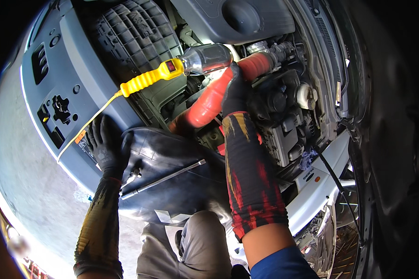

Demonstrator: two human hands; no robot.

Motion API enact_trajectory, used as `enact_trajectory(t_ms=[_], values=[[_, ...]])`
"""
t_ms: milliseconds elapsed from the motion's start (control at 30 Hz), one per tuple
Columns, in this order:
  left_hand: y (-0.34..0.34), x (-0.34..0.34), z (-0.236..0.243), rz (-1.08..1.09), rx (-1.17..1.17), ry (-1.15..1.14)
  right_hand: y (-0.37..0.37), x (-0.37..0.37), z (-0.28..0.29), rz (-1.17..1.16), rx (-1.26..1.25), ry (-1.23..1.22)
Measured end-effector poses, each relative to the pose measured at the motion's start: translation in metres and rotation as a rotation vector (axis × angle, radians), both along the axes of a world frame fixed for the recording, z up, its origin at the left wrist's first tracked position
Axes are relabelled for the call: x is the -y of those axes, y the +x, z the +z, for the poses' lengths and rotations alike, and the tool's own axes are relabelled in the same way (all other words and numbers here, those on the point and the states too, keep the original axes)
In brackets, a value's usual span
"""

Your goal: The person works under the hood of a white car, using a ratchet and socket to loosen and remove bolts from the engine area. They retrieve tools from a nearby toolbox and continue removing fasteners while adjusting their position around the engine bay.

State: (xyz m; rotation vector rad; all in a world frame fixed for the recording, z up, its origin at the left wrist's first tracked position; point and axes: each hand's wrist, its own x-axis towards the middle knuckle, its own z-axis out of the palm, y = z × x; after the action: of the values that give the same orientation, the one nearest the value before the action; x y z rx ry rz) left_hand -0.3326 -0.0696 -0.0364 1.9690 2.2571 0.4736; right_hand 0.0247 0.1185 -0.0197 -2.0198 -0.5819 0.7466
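Taking the dark grey engine cover (233,21) as my landmark, I find the red hose (207,102) below it, slanting from lower left up to a metal fitting (281,51) beneath the cover's right end. A yellow-handled work lamp (165,72) lies between cover and hose, its clear head by the hose's upper stretch, I judge so light falls there. My right hand (235,90), black-gloved, is against the hose directly below the cover, perhaps steadying it; the fingertips are partly hidden, so I cannot tell whether they pinch anything. My left hand (104,144), well to the cover's lower left, rests with fingers spread on the grey front panel (95,76), probably as a brace. Well below the cover, a black sheet (172,195) likely guards the bodywork and keeps a metal bar (165,179) within reach.
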Motion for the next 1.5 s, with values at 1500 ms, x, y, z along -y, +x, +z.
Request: enact_trajectory(t_ms=[1500], values=[[-0.003,0.001,-0.005,-0.013,0.017,-0.008,0.030,0.027,-0.002,0.011,-0.947,0.199]])
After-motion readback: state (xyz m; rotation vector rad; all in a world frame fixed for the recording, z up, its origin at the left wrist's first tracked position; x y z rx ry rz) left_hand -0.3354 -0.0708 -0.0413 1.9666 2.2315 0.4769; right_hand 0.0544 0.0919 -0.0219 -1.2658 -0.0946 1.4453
